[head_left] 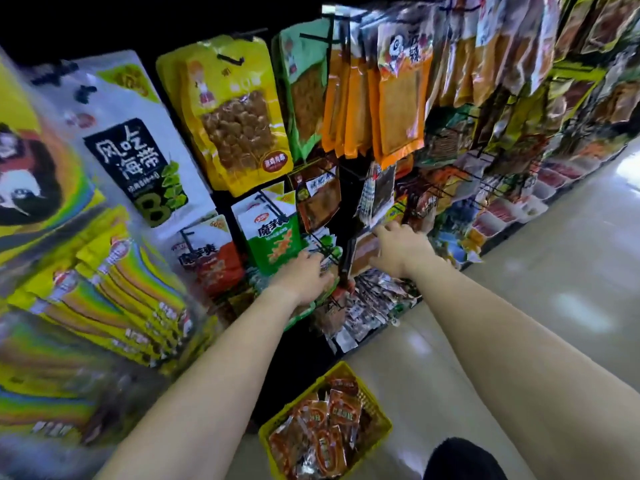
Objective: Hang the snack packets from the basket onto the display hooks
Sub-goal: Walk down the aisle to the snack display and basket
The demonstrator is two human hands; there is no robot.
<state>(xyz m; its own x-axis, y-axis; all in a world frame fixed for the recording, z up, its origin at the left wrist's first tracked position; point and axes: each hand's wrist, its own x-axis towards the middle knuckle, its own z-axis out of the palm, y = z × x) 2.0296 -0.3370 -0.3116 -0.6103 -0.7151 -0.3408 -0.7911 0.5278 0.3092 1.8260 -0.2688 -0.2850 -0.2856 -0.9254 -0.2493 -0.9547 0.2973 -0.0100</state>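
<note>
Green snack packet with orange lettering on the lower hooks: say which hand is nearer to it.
Left. The left hand reaches just below and right of the green snack packet with orange lettering, nearly touching it. The right hand is farther right, at a brown packet.

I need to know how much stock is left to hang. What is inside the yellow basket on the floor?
The yellow basket holds a loose pile of orange-red snack packets. Only the top layer shows; whatever lies beneath, and the basket's bottom, is covered.
</note>
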